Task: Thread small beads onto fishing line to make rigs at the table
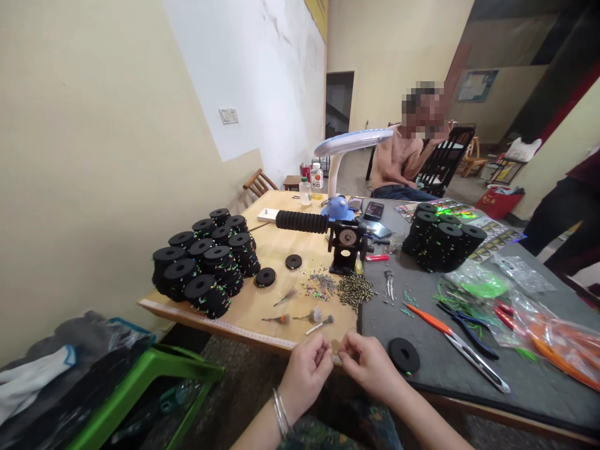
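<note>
Both my hands are close together over the front edge of the table. My left hand [307,372] has its fingers curled into a pinch, and whatever they hold is too small to make out. Facing it, my right hand [368,362] pinches thumb against fingertips, its contents also hidden. Just beyond my left hand lies a white stick with a dark tuft [319,325]. A black foam spool [404,356] rests flat to the right of my right hand. Farther in are a pile of brass-coloured beads [355,290] and scattered small coloured beads [316,292].
Stacks of black foam spools [205,287] stand at left, more [440,237] at right. A black winding device [347,244] and a blue-white lamp [338,206] stand mid-table. Orange-handled scissors [454,344] and pliers [469,331] lie right. A person [398,159] sits behind.
</note>
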Available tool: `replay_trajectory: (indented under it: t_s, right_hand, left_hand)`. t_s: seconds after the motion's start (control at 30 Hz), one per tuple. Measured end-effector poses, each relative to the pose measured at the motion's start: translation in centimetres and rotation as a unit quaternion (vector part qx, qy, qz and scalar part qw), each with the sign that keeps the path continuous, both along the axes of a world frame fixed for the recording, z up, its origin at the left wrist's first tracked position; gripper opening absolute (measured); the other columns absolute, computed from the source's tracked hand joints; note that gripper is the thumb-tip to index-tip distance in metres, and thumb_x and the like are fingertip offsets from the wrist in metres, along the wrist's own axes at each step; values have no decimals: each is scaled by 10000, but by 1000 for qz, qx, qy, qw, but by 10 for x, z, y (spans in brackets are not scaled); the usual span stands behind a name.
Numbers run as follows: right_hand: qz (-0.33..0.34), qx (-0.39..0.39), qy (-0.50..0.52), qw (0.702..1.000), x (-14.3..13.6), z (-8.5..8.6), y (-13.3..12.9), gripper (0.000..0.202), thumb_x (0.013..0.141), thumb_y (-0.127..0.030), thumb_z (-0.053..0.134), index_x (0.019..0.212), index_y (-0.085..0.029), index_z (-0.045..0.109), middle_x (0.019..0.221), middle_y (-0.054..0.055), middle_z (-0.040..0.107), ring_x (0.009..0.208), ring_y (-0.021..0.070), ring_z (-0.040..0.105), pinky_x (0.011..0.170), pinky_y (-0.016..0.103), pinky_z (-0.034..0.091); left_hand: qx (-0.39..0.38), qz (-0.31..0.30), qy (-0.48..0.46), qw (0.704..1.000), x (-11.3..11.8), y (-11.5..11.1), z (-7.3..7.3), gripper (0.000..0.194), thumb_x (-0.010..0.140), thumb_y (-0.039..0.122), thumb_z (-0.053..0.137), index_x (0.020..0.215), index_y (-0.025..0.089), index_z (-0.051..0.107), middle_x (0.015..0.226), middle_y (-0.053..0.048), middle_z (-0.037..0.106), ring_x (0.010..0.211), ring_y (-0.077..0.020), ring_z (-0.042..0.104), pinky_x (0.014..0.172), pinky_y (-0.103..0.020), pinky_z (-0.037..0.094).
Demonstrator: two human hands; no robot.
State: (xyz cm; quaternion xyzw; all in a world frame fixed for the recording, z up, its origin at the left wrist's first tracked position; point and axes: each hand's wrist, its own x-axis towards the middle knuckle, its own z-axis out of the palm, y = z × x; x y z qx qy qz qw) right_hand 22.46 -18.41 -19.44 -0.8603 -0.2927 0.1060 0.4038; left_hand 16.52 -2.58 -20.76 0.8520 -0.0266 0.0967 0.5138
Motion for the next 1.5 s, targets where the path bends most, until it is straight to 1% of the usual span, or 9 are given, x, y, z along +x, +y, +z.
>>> replay_trajectory:
  t_s: [0.2, 0.37, 0.53, 0.7, 0.9, 1.07, 1.27, 1.4, 1.5]
  right_hand:
    - [-4, 9, 4, 1000, 0, 0, 1, 124, 796, -179, 523, 681, -174, 570, 539, -49, 509, 522, 106, 448, 501, 186, 301]
    - [13, 25, 16, 999, 0, 7, -4, 84, 800, -161, 511, 803, -177, 594, 601, -40, 559, 559, 115, 493, 530, 189, 329]
    - [14, 18, 25, 999, 0, 17, -9, 122, 744, -93, 473, 769, -191, 542, 629, -37, 570, 585, 123, 514, 551, 193, 357]
    - [9, 7, 13, 1000, -2, 21, -11, 117, 778, -113, 458, 781, -196, 540, 624, -39, 559, 589, 129, 515, 565, 203, 356]
    - [29, 9, -8, 1000, -3, 24, -11, 137, 866, -186, 443, 816, -193, 570, 650, -34, 584, 611, 133, 533, 585, 207, 359]
    - [29, 6, -19, 999, -3, 25, -10, 140, 876, -195, 452, 824, -187, 582, 633, -35, 576, 596, 130, 526, 577, 204, 347]
    - [37, 3, -29, 999, 0, 23, -8, 157, 881, -200, 449, 839, -183, 599, 603, -38, 573, 568, 124, 523, 562, 198, 339]
    - [24, 0, -45, 999, 0, 29, -11, 162, 868, -178, 452, 868, -184, 613, 588, -42, 577, 540, 114, 517, 536, 189, 330]
    - [17, -15, -60, 998, -4, 36, -15, 195, 822, -139, 477, 935, -202, 622, 580, -51, 604, 518, 106, 527, 513, 175, 328]
  left_hand:
    - [19, 9, 1, 1000, -1, -1, 0, 159, 856, 207, 479, 700, 187, 496, 606, 47, 420, 551, -125, 411, 530, -226, 298]
    - [-21, 18, 7, 1000, 1, 0, 0, 173, 868, 246, 479, 705, 190, 493, 594, 52, 412, 545, -123, 410, 525, -219, 303]
    - [-57, 42, 5, 997, 2, 1, -1, 172, 865, 256, 496, 707, 188, 506, 580, 58, 422, 540, -119, 422, 521, -208, 309]
    - [-67, 47, -2, 997, 2, 1, 0, 170, 858, 260, 510, 705, 186, 510, 577, 60, 427, 535, -116, 420, 520, -205, 313]
    - [-58, 39, 2, 998, 2, 1, 0, 195, 869, 275, 497, 693, 191, 485, 578, 61, 406, 532, -114, 407, 518, -209, 307]
    - [-53, 42, -5, 998, 2, 1, 0, 186, 857, 277, 517, 694, 187, 509, 592, 53, 434, 549, -120, 426, 528, -207, 321]
    - [-42, 40, -8, 998, 3, 0, -1, 205, 868, 284, 502, 688, 188, 505, 576, 55, 418, 537, -118, 421, 517, -202, 323]
    - [-24, 26, -20, 999, 1, -1, -2, 211, 891, 305, 485, 724, 186, 533, 607, 29, 510, 554, -132, 500, 531, -204, 401]
    - [17, -15, -43, 999, -3, 7, -5, 207, 912, 321, 474, 794, 195, 589, 689, -16, 636, 638, -173, 625, 604, -233, 504]
